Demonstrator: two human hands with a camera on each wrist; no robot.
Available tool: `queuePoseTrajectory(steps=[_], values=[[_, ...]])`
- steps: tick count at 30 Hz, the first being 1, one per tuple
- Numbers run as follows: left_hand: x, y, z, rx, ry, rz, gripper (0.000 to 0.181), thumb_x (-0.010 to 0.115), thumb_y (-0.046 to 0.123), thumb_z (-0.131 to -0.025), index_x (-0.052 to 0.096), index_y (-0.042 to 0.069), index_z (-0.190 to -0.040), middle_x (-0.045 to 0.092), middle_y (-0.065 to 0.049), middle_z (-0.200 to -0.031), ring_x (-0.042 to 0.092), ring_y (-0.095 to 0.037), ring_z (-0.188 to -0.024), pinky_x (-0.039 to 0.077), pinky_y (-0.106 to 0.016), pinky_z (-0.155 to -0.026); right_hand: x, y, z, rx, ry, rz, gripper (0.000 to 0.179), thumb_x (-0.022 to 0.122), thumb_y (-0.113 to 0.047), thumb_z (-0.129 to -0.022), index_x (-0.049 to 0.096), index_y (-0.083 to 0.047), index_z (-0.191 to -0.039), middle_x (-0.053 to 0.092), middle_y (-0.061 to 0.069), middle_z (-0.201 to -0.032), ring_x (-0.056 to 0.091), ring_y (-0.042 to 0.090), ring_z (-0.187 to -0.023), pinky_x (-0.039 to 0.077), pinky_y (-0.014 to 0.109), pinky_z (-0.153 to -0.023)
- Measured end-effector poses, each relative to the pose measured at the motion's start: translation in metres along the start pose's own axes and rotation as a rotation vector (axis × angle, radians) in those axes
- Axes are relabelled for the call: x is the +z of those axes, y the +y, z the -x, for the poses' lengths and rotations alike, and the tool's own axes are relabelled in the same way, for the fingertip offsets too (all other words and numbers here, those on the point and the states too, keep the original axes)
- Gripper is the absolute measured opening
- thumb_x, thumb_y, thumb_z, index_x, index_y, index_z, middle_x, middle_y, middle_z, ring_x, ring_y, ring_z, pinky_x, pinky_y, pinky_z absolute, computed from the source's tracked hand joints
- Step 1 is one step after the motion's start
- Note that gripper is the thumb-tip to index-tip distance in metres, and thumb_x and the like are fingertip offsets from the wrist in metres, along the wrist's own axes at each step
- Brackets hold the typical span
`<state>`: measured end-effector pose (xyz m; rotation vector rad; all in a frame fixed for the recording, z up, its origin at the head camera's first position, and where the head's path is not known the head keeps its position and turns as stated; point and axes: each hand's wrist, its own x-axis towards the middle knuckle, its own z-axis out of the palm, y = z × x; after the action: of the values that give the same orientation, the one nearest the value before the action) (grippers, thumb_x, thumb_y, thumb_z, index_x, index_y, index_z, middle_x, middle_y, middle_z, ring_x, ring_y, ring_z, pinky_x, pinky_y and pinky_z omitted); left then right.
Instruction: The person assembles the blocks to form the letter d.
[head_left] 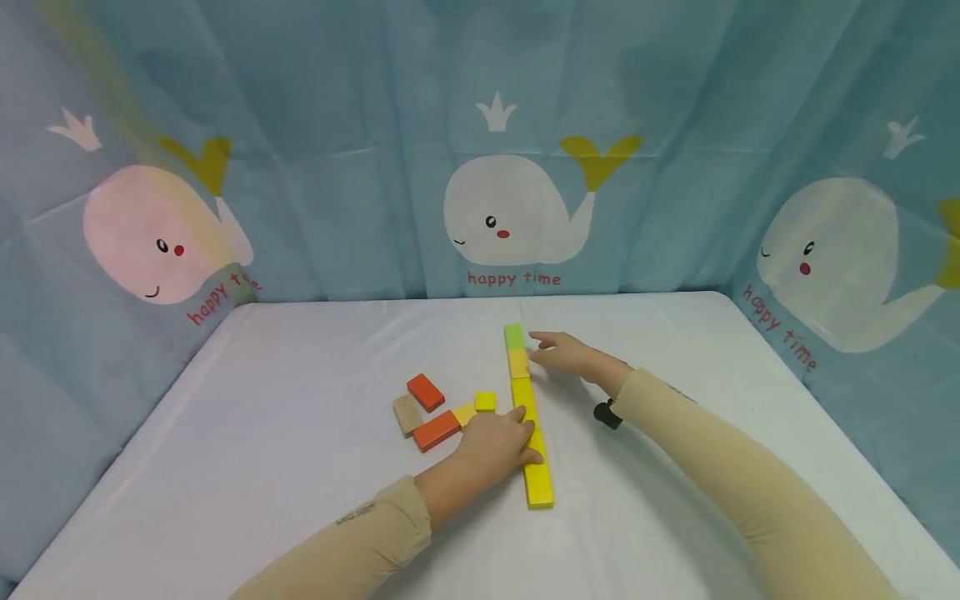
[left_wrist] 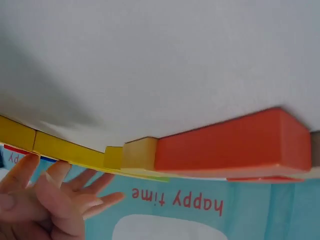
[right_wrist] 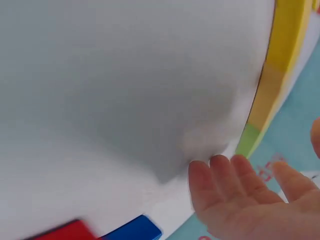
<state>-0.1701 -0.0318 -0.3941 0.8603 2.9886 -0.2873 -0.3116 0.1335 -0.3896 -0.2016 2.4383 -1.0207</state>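
Center frame: long yellow blocks [head_left: 538,487] touched by left hand [head_left: 489,447], nothing pinched, presumably for alignment; right hand [head_left: 573,357] held empty, fingers extended, beside green block [head_left: 513,337].

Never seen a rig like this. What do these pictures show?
No machine here: just a person's bare left hand and right hand. The wide picture comes from a camera worn on the head; the other two come from each wrist, showing the scene roughly upside down. On the table is a row of blocks, mostly yellow, ending in a green block; to its left lie two red blocks, a tan block and two yellowish blocks. The left hand's fingers touch the row; the right hand is near its green end. Neither seems to grip anything.
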Motion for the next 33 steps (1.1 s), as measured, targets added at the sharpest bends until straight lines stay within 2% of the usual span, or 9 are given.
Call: queuePoseTrajectory(steps=[5,10,14,18,21,25,27,30,33], values=[[0.003,-0.008,0.005,0.006,0.047,0.136,0.056,0.061,0.056,-0.088,0.065,0.017,-0.128,0.06,-0.004,-0.133,0.069,-0.018,-0.097,0.052,-0.025,-0.06,0.012,0.014,0.037,-0.115,-0.052,0.087,0.066,0.058,-0.036,-0.098,0.029,-0.019,-0.154,0.03,0.015,-0.156,0.03,0.036,-0.14,0.029,0.056,-0.108],[0.005,-0.027,0.017,0.006,0.122,0.187,0.05,0.065,0.044,-0.091,0.064,0.012,-0.129,0.06,-0.005,-0.134,0.07,-0.021,-0.09,0.052,-0.026,-0.057,0.028,0.023,0.069,-0.267,-0.141,0.269,0.079,0.064,-0.043,-0.092,0.025,-0.019,-0.156,0.016,0.007,-0.162,0.02,0.03,-0.146,0.023,0.054,-0.112],[0.005,-0.046,0.028,-0.027,0.154,0.212,0.046,0.07,0.038,-0.089,0.064,0.012,-0.127,0.06,-0.006,-0.133,0.071,-0.023,-0.085,0.053,-0.03,-0.061,0.041,0.024,0.087,-0.315,-0.191,0.337,0.087,0.067,-0.05,-0.087,0.022,-0.023,-0.156,0.007,-0.002,-0.163,0.015,0.026,-0.147,0.022,0.056,-0.111],[0.006,-0.062,0.039,-0.072,0.156,0.151,0.044,0.069,0.041,-0.089,0.065,0.019,-0.127,0.061,-0.002,-0.132,0.071,-0.02,-0.083,0.05,-0.044,-0.069,0.048,0.023,0.095,-0.335,-0.208,0.396,0.089,0.066,-0.054,-0.085,0.022,-0.026,-0.156,0.007,-0.005,-0.163,0.012,0.03,-0.147,0.017,0.069,-0.106],[0.01,-0.075,0.048,-0.091,0.169,0.159,0.045,0.07,0.039,-0.088,0.064,0.019,-0.128,0.061,-0.003,-0.132,0.07,-0.022,-0.083,0.048,-0.045,-0.064,0.049,0.021,0.097,-0.335,-0.212,0.42,0.089,0.067,-0.054,-0.085,0.021,-0.027,-0.156,0.008,-0.006,-0.163,0.01,0.031,-0.147,0.015,0.072,-0.104],[0.018,-0.096,0.063,-0.058,0.251,0.215,0.046,0.076,0.029,-0.085,0.066,0.011,-0.126,0.063,-0.011,-0.127,0.069,-0.027,-0.09,0.048,-0.03,-0.05,0.048,0.02,0.098,-0.342,-0.225,0.407,0.088,0.068,-0.053,-0.085,0.022,-0.027,-0.156,0.008,-0.007,-0.163,0.009,0.032,-0.147,0.013,0.071,-0.105],[0.022,-0.106,0.07,-0.032,0.302,0.198,0.047,0.078,0.028,-0.083,0.066,0.009,-0.125,0.064,-0.013,-0.124,0.069,-0.027,-0.09,0.046,-0.028,-0.047,0.047,0.02,0.098,-0.349,-0.233,0.401,0.087,0.068,-0.052,-0.085,0.024,-0.026,-0.156,0.009,-0.007,-0.163,0.008,0.034,-0.147,0.012,0.072,-0.105],[0.028,-0.121,0.077,-0.001,0.362,0.173,0.048,0.079,0.027,-0.081,0.066,0.008,-0.123,0.064,-0.014,-0.123,0.07,-0.024,-0.078,0.043,-0.024,-0.045,0.048,0.02,0.098,-0.351,-0.244,0.411,0.085,0.069,-0.051,-0.085,0.028,-0.026,-0.155,0.01,-0.006,-0.163,0.007,0.036,-0.147,0.01,0.073,-0.104],[0.031,-0.133,0.082,0.009,0.399,0.175,0.046,0.079,0.022,-0.08,0.067,0.007,-0.121,0.065,-0.016,-0.122,0.062,-0.019,-0.052,0.035,-0.022,-0.041,0.048,0.02,0.098,-0.34,-0.245,0.433,0.083,0.07,-0.049,-0.085,0.031,-0.025,-0.154,0.012,-0.006,-0.162,0.006,0.036,-0.147,0.01,0.074,-0.104]])
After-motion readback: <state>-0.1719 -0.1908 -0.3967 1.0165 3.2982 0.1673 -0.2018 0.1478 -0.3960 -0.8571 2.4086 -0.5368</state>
